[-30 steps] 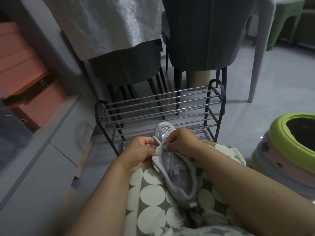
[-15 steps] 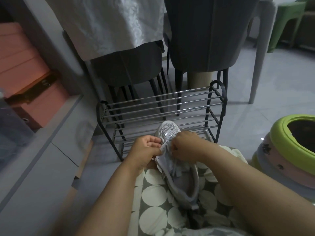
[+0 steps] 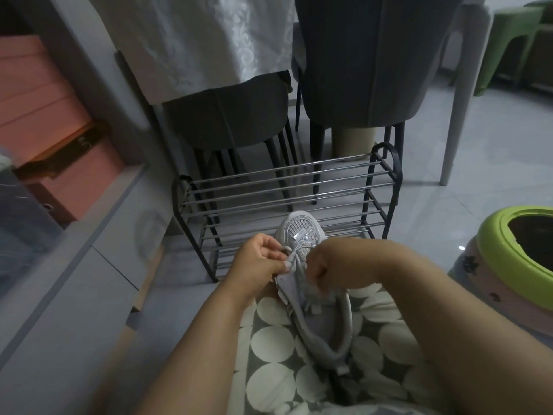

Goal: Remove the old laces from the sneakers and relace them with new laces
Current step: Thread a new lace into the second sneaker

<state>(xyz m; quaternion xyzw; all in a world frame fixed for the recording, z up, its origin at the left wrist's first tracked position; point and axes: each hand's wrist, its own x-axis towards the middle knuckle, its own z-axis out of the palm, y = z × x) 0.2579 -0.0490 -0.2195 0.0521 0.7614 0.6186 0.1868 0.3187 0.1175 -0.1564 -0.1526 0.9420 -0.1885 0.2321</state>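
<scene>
While the left hand (image 3: pixel 263 260) pinches the lace (image 3: pixel 288 253) and the right hand (image 3: pixel 324 269) fingers grip the sneaker (image 3: pixel 302 235), draw straight, steadily, avoiding snags.

Home interior, dining corner. Pale tiled floor (image 3: pixel 493 139). Two dark upholstered chairs (image 3: pixel 368 55) tucked under a table draped with a white patterned cloth (image 3: pixel 209 40). Metal shoe rack (image 3: pixel 284 187) against them. Stacked plastic stools (image 3: pixel 514 265) at right; pink storage boxes (image 3: pixel 39 115) at left.

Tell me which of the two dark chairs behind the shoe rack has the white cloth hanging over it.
The left chair: the white patterned cloth hangs down over its back. The right chair shows its dark back bare.
</scene>
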